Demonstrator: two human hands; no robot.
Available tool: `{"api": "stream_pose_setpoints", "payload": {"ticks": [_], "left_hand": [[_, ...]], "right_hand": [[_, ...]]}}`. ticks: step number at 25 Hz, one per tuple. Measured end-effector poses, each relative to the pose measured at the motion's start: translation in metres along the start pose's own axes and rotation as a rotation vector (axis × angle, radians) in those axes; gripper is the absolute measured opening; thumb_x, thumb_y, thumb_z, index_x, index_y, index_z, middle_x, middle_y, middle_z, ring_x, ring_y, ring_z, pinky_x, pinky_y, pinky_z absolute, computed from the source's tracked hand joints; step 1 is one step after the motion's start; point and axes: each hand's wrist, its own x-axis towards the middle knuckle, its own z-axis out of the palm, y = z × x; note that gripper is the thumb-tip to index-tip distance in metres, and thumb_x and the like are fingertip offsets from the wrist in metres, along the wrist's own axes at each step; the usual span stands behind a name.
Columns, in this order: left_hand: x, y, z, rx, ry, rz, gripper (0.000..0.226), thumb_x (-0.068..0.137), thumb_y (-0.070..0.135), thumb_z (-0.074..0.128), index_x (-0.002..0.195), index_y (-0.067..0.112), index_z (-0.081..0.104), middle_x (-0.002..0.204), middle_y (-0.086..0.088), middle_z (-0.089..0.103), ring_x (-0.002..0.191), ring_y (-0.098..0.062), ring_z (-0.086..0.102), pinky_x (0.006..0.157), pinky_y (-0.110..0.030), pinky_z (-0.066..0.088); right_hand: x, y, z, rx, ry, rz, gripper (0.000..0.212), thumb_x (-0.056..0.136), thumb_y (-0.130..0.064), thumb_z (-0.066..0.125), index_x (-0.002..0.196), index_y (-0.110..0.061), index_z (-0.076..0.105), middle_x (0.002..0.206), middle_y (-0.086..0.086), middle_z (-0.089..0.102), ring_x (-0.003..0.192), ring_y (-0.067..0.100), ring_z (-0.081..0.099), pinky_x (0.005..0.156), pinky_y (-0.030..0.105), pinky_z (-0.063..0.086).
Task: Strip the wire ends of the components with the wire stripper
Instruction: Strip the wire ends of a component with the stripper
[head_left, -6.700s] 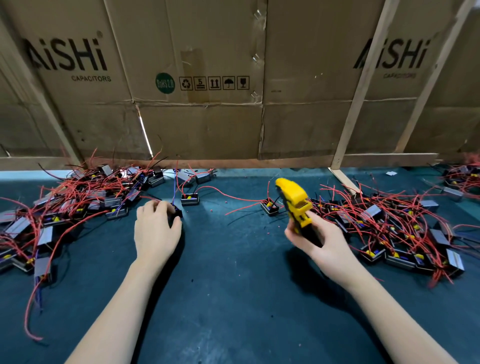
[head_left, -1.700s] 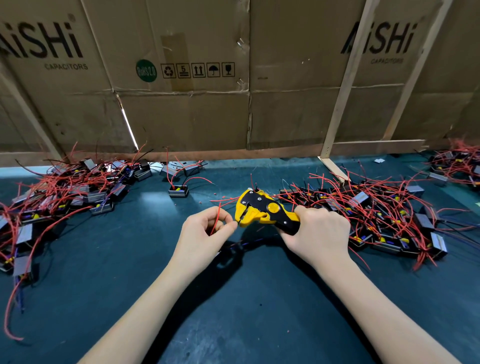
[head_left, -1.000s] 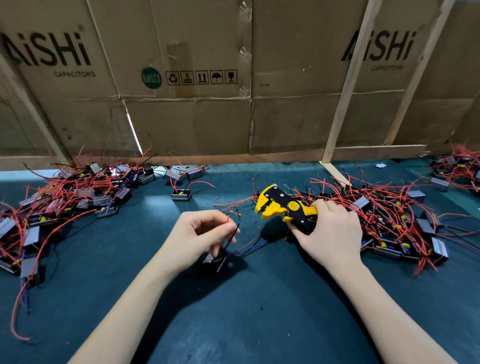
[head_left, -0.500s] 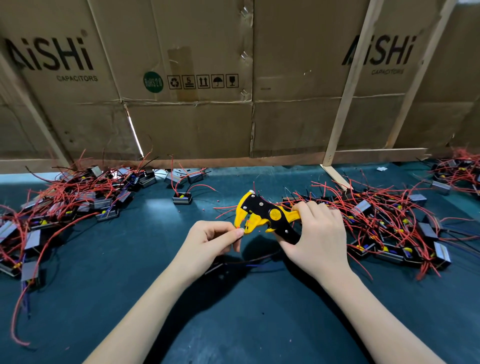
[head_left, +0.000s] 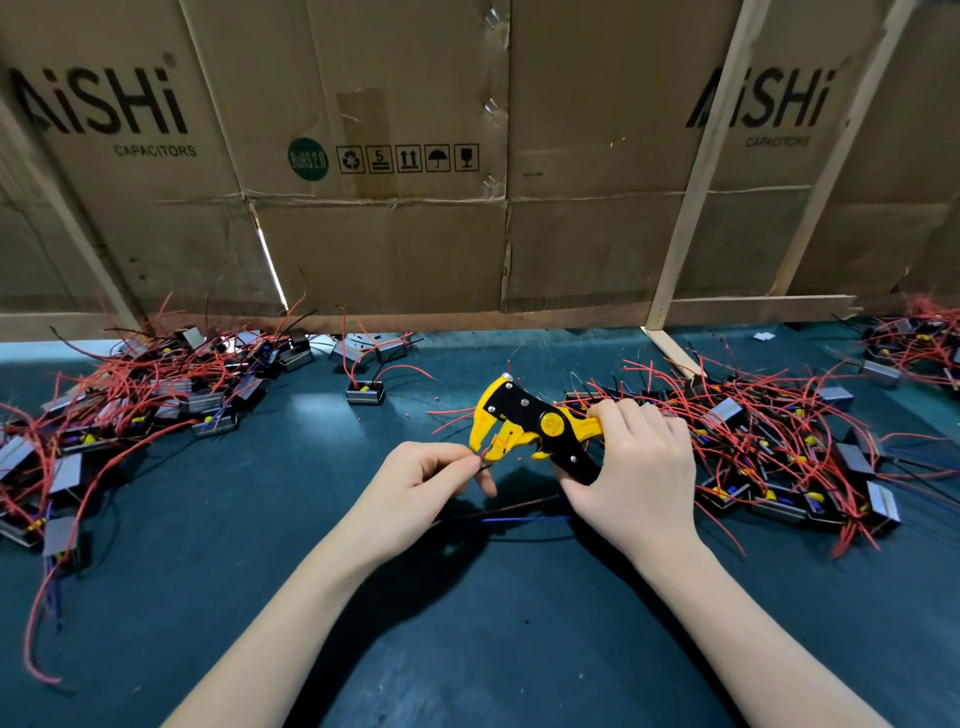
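At centre frame, your right hand (head_left: 636, 467) grips the handles of the wire stripper (head_left: 524, 428), its jaws pointing left so your left hand (head_left: 421, 488) can pinch a red wire end (head_left: 491, 449) and feed it straight in, the component's other leads trailing underneath.

Single head-worn wide-angle view, facing forward and down, close over the table (head_left: 467, 649)
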Motion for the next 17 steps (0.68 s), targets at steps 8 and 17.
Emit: {"api": "stream_pose_setpoints", "payload": {"ticks": [8, 17], "left_hand": [[-0.0014, 0.0019, 0.001, 0.052, 0.045, -0.032, 0.037, 0.089, 0.039, 0.048, 0.063, 0.02, 0.065, 0.057, -0.008, 0.026, 0.052, -0.016, 0.022, 0.05, -0.028, 0.02], [-0.0022, 0.0036, 0.0006, 0.047, 0.038, -0.029, 0.037, 0.091, 0.036, 0.048, 0.064, 0.018, 0.064, 0.057, -0.008, 0.027, 0.051, -0.016, 0.024, 0.048, -0.023, 0.022]], "right_hand": [[0.0023, 0.0006, -0.0042, -0.051, 0.057, -0.051, 0.039, 0.064, -0.045, 0.066, 0.082, -0.011, 0.061, 0.074, 0.003, 0.058, 0.072, 0.03, 0.055, 0.068, 0.038, 0.036], [0.0036, -0.0006, -0.0041, -0.107, 0.147, -0.103, 0.036, 0.076, -0.047, 0.061, 0.074, -0.01, 0.058, 0.067, 0.004, 0.055, 0.064, 0.03, 0.052, 0.063, 0.038, 0.032]]}}
